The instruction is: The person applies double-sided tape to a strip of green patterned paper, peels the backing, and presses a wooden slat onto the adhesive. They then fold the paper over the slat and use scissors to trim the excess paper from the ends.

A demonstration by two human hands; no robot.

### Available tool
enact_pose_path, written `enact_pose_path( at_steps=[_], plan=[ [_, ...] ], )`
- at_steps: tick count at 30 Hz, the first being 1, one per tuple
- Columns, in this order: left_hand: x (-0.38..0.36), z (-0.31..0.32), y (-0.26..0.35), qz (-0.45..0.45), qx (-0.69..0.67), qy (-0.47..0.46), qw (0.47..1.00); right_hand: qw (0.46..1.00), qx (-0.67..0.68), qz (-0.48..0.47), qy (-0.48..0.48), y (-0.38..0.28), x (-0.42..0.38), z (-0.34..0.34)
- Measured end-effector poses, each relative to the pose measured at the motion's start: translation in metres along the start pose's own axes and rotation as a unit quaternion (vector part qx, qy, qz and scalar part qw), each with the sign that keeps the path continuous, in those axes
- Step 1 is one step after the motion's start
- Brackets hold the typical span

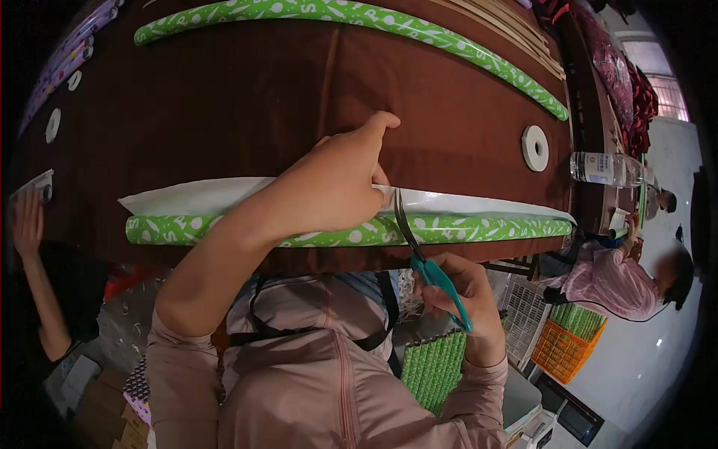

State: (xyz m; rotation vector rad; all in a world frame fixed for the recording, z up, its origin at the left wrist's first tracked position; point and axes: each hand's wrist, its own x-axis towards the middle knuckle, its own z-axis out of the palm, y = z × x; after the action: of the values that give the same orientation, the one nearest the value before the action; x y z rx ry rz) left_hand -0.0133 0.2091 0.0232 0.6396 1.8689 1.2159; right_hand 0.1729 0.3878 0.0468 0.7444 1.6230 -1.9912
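A roll of green patterned wrapping paper (179, 230) lies along the table's near edge, its loose white-backed flap (187, 194) lifted behind it. My left hand (348, 176) reaches across the roll. One finger sticks out to the right, while the others curl down at the flap's edge around something small and pale that is mostly hidden. In my right hand (464, 288), near the roll's front side, are scissors with teal handles (443, 288). Their dark blades point up over the roll, close beside my left fingertips.
Another green roll (299, 10) lies across the far side of the brown-covered table (247, 97). A white tape roll (535, 148) and a plastic bottle (607, 169) stand right. At left is another person's hand (28, 221); a person in pink (609, 280) sits right.
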Motion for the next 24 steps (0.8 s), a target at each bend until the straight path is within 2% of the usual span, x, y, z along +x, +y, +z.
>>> enact_pose_path(
  at_steps=[7, 10, 11, 12, 15, 18, 21, 23, 24],
  plan=[
    [-0.001, 0.0, -0.001, -0.003, 0.004, -0.004, 1.0, 1.0, 0.01, -0.018, 0.022, -0.002, -0.001, -0.006],
    [-0.001, -0.002, 0.002, -0.007, -0.012, -0.007, 1.0, 0.978, 0.03, -0.204, 0.025, -0.004, -0.008, -0.008],
    [-0.001, -0.002, 0.003, -0.014, -0.027, -0.011, 0.999, 0.962, 0.029, -0.26, 0.074, -0.002, -0.006, -0.005],
    [-0.002, -0.003, 0.004, -0.01, -0.024, -0.012, 1.0, 0.951, -0.031, -0.277, 0.134, -0.004, -0.007, -0.004],
    [-0.002, -0.006, 0.008, -0.02, -0.049, -0.03, 0.998, 0.909, -0.149, -0.287, 0.265, -0.004, 0.003, -0.007],
    [-0.001, -0.008, 0.009, -0.017, -0.073, -0.061, 0.995, 0.908, -0.132, -0.303, 0.258, -0.003, 0.011, -0.006],
    [-0.001, -0.009, 0.008, 0.007, -0.056, -0.074, 0.996, 0.918, -0.132, -0.269, 0.26, -0.009, 0.009, -0.006],
    [-0.002, -0.009, 0.009, 0.048, -0.04, -0.016, 0.998, 0.924, -0.119, -0.279, 0.235, -0.004, 0.011, -0.01],
    [-0.001, -0.01, 0.008, 0.058, -0.104, 0.019, 0.993, 0.922, -0.116, -0.282, 0.239, -0.002, 0.012, -0.013]
  ],
)
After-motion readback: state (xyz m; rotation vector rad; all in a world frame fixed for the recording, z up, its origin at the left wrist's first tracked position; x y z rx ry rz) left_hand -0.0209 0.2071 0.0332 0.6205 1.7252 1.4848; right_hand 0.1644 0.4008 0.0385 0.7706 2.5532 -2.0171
